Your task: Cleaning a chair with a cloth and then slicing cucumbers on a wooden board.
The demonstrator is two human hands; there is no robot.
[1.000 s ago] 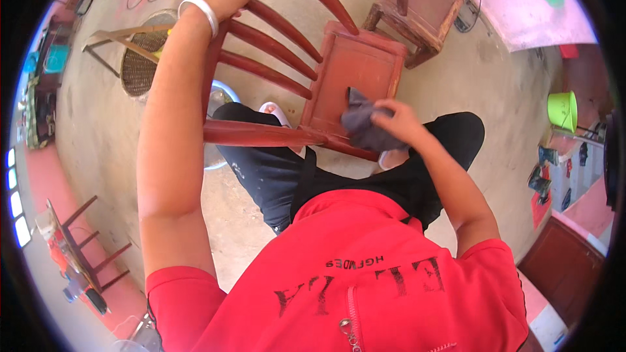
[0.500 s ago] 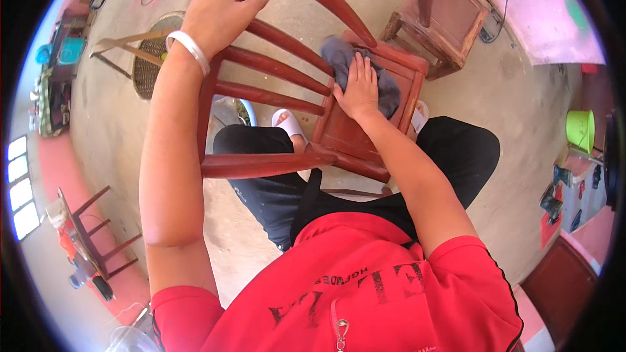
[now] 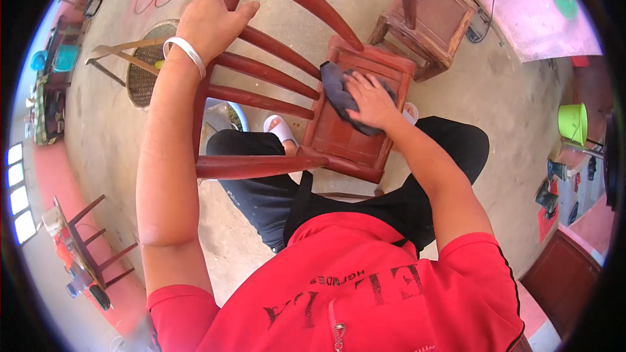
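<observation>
A reddish-brown wooden chair [image 3: 312,168] stands tilted between my knees, its slatted back leaning toward the left. My left hand [image 3: 212,21] is closed round the top rail of that back, near its far end. Over the panelled seat, my right hand [image 3: 373,100] presses down on a dark grey cloth [image 3: 339,96], fingers bent over it and slightly blurred. The cloth lies bunched on the seat next to the slats, partly covered by the hand.
A second wooden chair [image 3: 432,21] stands close by at the far right. To the left are a round wicker basket [image 3: 140,78] and a wooden frame [image 3: 107,52]. A blue-rimmed basin [image 3: 240,117] sits under the chair back. A green bucket [image 3: 572,124] stands at right.
My right hand and the cloth have moved a little toward me over the seat, and the hand's fingers have turned leftward. My left hand keeps its hold on the chair back.
</observation>
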